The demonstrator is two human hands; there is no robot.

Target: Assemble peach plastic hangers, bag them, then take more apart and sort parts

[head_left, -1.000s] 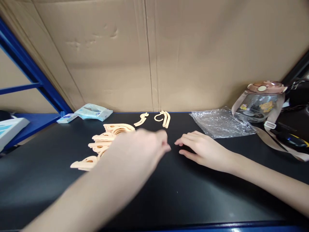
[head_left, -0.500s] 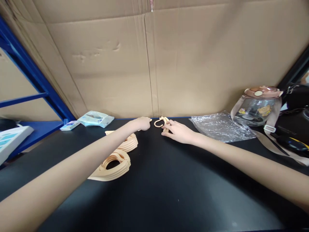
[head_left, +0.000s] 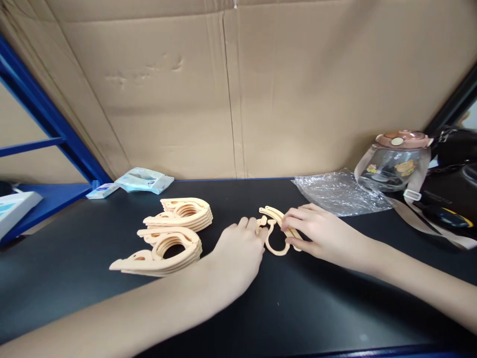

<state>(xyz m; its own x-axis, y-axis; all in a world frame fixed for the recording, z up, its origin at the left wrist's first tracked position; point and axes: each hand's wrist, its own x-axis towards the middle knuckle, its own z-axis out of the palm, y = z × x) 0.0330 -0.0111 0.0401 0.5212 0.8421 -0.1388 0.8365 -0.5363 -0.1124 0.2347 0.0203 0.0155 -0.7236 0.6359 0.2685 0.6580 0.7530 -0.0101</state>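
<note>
One folded hanger [head_left: 275, 213], held by the right hand [head_left: 315, 231], slants far-left to near-right mid-surface [head_left: 238, 318], hook [head_left: 278, 252] nearest the person; the left hand [head_left: 242, 253] grips a mostly hidden piece [head_left: 262, 223]. Both lie nearer than before.

A pale peach folded hanger [head_left: 275, 215] lies flat on the black bench [head_left: 335, 303], its two slim, curved arms side by side and slanting, far ends to the left, near ends partly covered. Its open hook bows toward the near edge. Just left, a matching smaller piece [head_left: 262, 222] shows only a rounded end.
</note>
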